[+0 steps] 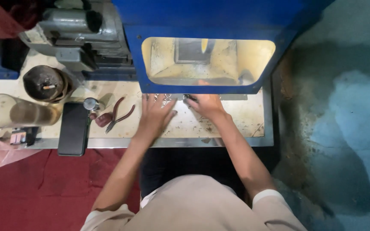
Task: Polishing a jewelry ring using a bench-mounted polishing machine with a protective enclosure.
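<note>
Nearest the viewer, ahead of the person's beige-clad lap, lies the pale, scratched rectangular worktop (245,122) with a metal front edge; every place below is given from it.

Item 1. Left hand (157,114): flat on the worktop's middle, fingers (150,102) spread wide and pressing down, holding nothing that can be seen.

Item 2. Right hand (207,105): just right of the left, knuckles up, fingers curled toward the worktop's far edge; whether they pinch anything cannot be told.

Item 3. Small silvery metal rings (164,97): a short row at the worktop's far edge, just beyond both sets of fingertips. Judged light, stiff, smooth and easily scattered; best pinched singly by the rim between thumb and forefinger, as they are too small for a full grip.

Item 4. Red-handled pliers (118,114): left of the hands, handles splayed.

Item 5. Black slab-shaped phone (73,128): farther left, overhanging the front edge.

Item 6. Clear cylindrical plastic jar (16,112): on its side, at the worktop's left end.

Item 7. Dark round bowl holding a cigarette end (46,83): behind the jar.

Item 8. Blue metal machine hood with a yellowish window (208,60): across the far side, above the rings.

Item 9. Grey metal machine body (80,32): far left corner.
</note>
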